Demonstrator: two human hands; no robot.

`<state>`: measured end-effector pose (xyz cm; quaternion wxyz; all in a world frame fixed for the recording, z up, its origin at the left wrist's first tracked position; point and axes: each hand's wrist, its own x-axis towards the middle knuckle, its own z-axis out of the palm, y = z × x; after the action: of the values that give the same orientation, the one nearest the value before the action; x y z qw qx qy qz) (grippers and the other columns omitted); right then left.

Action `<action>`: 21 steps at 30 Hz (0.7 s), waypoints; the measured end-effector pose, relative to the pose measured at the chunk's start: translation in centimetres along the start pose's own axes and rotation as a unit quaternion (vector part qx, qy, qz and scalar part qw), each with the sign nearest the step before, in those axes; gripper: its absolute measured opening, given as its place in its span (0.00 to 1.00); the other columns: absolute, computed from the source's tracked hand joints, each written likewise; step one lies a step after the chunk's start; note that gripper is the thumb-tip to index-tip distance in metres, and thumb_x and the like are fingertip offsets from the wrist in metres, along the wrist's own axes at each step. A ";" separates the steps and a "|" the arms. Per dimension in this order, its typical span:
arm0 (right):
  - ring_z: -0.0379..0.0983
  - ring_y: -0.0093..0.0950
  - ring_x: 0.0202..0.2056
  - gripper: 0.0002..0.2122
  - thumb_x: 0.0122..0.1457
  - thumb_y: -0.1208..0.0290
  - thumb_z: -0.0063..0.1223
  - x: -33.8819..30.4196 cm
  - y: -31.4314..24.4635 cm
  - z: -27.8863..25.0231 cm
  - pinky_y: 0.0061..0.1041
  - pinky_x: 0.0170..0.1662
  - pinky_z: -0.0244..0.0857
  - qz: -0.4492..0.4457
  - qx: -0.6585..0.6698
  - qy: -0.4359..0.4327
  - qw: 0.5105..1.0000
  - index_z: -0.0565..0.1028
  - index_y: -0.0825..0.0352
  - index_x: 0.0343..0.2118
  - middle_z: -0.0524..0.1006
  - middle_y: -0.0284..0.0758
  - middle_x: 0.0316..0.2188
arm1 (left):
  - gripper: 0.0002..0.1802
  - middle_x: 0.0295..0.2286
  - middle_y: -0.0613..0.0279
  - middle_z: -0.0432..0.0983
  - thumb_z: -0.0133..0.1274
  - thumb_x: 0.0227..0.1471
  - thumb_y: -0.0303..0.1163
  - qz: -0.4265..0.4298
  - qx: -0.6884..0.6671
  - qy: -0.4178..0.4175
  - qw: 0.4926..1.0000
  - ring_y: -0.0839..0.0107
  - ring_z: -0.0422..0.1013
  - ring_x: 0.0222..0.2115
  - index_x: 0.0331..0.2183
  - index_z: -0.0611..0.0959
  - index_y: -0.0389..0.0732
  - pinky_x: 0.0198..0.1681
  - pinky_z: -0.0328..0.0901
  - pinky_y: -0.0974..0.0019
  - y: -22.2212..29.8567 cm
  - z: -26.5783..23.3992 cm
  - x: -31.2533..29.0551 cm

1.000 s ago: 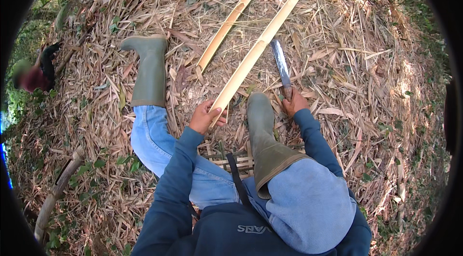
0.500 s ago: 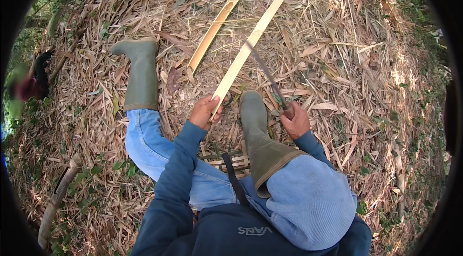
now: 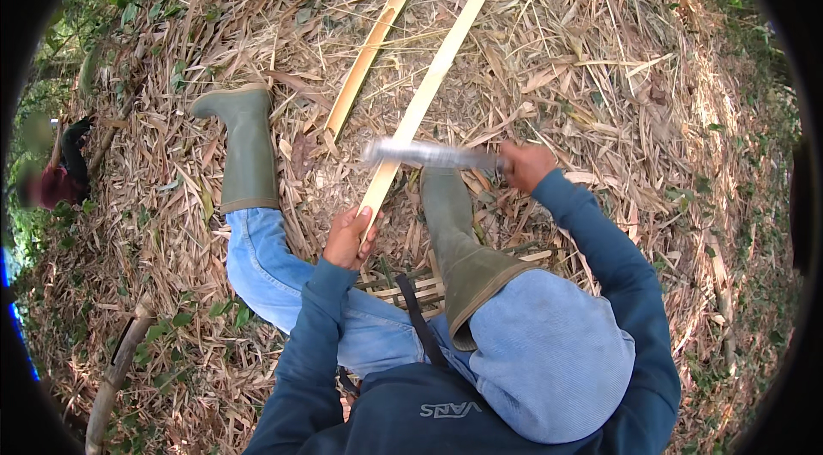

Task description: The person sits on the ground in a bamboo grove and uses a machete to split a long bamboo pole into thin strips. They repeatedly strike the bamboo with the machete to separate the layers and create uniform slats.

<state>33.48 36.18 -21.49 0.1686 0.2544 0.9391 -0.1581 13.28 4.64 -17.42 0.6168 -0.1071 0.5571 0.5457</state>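
Note:
My left hand (image 3: pixel 347 237) is closed round the near end of a long pale split-bamboo strip (image 3: pixel 435 76), which slants away to the upper right. In my right hand (image 3: pixel 527 166) is the handle of a long-bladed knife (image 3: pixel 437 155). Its blade, smeared by motion, points left and crosses over the strip a little beyond my left hand. Whether the edge touches the bamboo I cannot tell. A second bamboo piece (image 3: pixel 367 52), hollow side showing and green along its edge, lies on the ground just left of the strip.
My legs in green rubber boots (image 3: pixel 249 146) spread either side of the strip. Slatted bamboo (image 3: pixel 407 290) shows between my thighs. Dry leaves (image 3: pixel 591 138) cover the ground. A log (image 3: pixel 120 369) lies lower left; another person (image 3: pixel 64 176) is at the far left.
My right hand has moved up, swinging the knife from pointing up-left to lying nearly level across the strip. My left hand and the strip have shifted slightly left and toward me.

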 end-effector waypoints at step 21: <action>0.77 0.45 0.33 0.13 0.54 0.64 0.54 7.9 4.7 1.5 0.44 0.39 0.70 0.173 0.062 0.005 0.983 0.73 0.61 0.41 0.79 0.46 0.28 | 0.15 0.12 0.68 0.62 0.40 0.64 0.37 -0.110 -0.102 0.050 0.987 0.82 0.52 0.07 0.36 0.73 0.33 0.11 0.50 0.77 -4.6 -10.6 -20.0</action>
<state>29.96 42.81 -26.97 0.1730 0.4242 0.8699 -0.1829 15.24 -16.01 -7.27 0.6308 -0.2571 0.5133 0.5221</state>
